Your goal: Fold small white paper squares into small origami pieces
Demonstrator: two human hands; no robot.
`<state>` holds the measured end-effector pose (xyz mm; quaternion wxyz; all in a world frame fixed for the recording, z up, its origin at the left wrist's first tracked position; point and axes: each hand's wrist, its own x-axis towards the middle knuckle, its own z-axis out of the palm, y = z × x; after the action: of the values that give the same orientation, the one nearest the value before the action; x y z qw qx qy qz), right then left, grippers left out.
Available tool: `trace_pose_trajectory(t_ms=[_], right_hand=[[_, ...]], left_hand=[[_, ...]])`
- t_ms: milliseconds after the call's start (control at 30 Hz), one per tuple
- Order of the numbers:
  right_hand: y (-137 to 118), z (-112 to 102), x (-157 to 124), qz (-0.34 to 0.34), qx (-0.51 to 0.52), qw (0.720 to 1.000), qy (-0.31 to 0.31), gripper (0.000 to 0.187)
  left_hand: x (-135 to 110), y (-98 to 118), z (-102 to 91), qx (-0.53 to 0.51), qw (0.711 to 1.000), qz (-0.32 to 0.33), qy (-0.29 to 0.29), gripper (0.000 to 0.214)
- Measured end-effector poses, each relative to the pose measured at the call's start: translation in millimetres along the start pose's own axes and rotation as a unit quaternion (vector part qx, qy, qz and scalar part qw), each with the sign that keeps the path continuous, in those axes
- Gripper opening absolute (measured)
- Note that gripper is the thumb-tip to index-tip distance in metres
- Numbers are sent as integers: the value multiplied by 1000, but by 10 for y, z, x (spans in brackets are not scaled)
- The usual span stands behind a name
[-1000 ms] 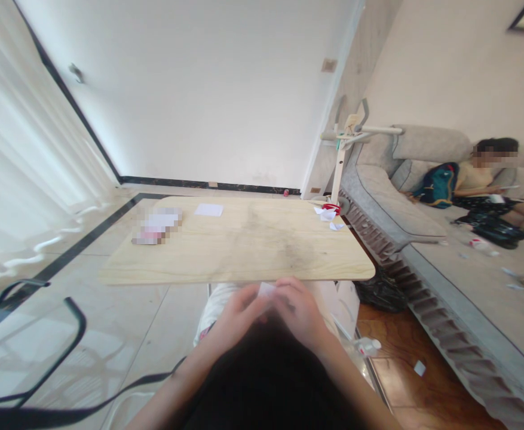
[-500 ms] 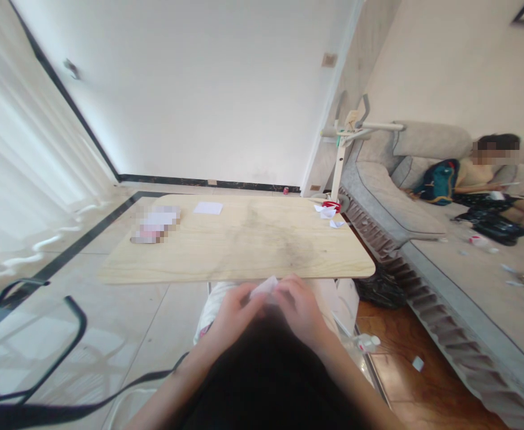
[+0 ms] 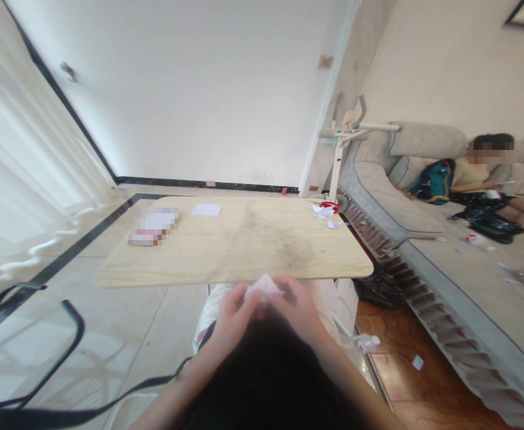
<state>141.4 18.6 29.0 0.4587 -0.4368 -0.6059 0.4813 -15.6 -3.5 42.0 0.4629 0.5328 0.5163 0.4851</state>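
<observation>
Between my two hands is a small white folded paper, its pointed top turned up and a crease down its middle. My left hand pinches its left side, and my right hand pinches its right side. Both hands are close to my body, just below the near edge of the wooden table. A flat white paper sheet lies toward the table's back left. Several folded white papers rest at its back right corner.
A blurred-out stack lies on the table's left side. To the right, a person sits on the grey sofa. A plastic bottle and a black bag are low on the right; a black metal frame stands at left.
The folded paper has turned between my fingers, so its pointed, creased face now shows more. Both hands stay in nearly the same place. The view has shifted slightly.
</observation>
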Motion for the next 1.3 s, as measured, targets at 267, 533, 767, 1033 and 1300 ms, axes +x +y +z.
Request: trace_pose_trajectory(t_ms=[267, 533, 767, 1033, 1300], right_hand=[[-25, 23, -20, -23, 7, 1000, -19, 15], [-3, 17, -16, 23, 27, 999, -13, 21], [-19, -4, -26, 28, 21, 999, -23, 21], [-36, -41, -5, 31, 17, 999, -19, 18], [7, -40, -2, 33, 20, 998, -44, 23]], left_hand=[[-32, -135, 5, 16, 999, 22, -22, 35], [1, -121, 9, 52, 998, 32, -34, 38], [-11, -139, -7, 71, 996, 40, -31, 39], [8, -136, 0, 55, 997, 27, -36, 27], [15, -174, -12, 72, 997, 39, -14, 29]])
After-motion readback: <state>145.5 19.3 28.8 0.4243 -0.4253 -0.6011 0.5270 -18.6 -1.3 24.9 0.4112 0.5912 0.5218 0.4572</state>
